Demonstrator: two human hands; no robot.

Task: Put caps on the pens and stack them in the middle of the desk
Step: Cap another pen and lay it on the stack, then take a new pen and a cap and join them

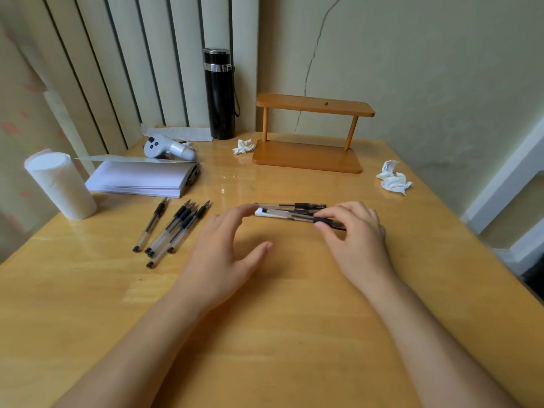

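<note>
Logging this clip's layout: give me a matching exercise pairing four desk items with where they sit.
Things:
1. flask
2. paper roll
3. uncapped pens
4. pen stack

Places:
A. under the right hand's fingertips, mid-desk
B. far edge, left of the wooden shelf
C. left edge of the desk
D. loose on the desk, in front of the paper pile

Pairs: 1-B, 2-C, 3-D, 4-A

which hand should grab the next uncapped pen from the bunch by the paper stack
Left. The left hand is open and empty, nearer the uncapped pens lying on its side of the desk. The right hand is busy, its fingers on a pen at the middle pile.
</note>
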